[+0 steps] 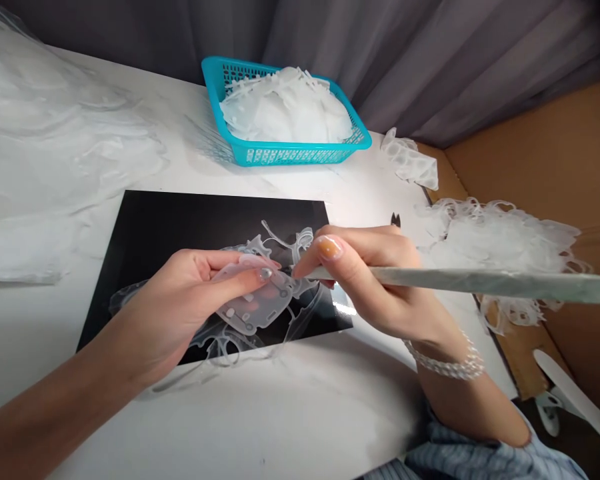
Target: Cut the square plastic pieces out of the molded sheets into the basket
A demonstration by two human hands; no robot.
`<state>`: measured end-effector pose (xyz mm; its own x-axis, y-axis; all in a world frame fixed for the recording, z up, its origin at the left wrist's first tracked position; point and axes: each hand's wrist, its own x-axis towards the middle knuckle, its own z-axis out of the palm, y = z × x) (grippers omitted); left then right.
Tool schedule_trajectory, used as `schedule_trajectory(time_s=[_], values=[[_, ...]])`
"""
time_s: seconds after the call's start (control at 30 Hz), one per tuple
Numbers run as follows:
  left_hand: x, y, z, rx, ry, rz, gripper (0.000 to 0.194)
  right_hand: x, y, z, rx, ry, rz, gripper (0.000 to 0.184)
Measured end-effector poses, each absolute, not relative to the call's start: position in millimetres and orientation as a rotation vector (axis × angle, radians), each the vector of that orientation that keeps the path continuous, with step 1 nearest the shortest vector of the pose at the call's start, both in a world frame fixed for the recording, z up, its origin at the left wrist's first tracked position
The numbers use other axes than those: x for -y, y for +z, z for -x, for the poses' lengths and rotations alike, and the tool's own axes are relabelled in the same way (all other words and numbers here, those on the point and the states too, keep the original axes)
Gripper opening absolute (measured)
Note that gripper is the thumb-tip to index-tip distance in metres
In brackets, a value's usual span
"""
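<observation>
My left hand (190, 293) pinches a translucent, thin rubbery sheet piece (255, 308) with small holes and slots, between thumb and fingers. My right hand (365, 273) is closed around a long, slim, pale wrapped tool (480, 283), gripped like a pen. The tool's tip meets the piece's right edge near my left fingertips; its exact shape is hidden by my fingers. Under both hands lies a black mat (180, 223). Clear thin offcut strips (230, 343) curl on the mat below the piece, with more beside my right fingertips.
A blue basket (290, 155) heaped with translucent pieces (290, 107) stands at the back. Clear plastic bags (55, 147) cover the left of the white table (260, 427). Curly translucent scraps (510, 237) pile at the right by a cardboard wall (545, 153).
</observation>
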<state>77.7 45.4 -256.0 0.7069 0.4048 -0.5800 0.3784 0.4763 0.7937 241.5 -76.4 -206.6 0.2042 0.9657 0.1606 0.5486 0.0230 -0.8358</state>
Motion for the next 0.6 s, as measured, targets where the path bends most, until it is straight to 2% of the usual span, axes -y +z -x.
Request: schedule_trajectory(time_s=[0.1, 0.23, 0.37, 0.6], values=[[-44.3, -254.1, -78.2, -0.84, 0.019, -1.125, 0.032, 76.7, -207.1, -242.4, 1.478, 0.603, 1.645, 0.033], [-42.9, -253.3, -78.2, -0.835, 0.023, -1.137, 0.032, 76.4, -206.7, -242.6, 1.643, 0.502, 1.669, 0.041], [-40.7, -252.2, -78.1, -0.811, 0.035, -1.158, 0.032, 74.9, -205.8, -240.3, 1.783, 0.433, 1.609, 0.039], [-38.8, -255.6, -74.2, -0.748, 0.1, -1.441, 0.019, 69.3, -209.6, -233.9, 1.806, 0.535, 1.612, 0.045]])
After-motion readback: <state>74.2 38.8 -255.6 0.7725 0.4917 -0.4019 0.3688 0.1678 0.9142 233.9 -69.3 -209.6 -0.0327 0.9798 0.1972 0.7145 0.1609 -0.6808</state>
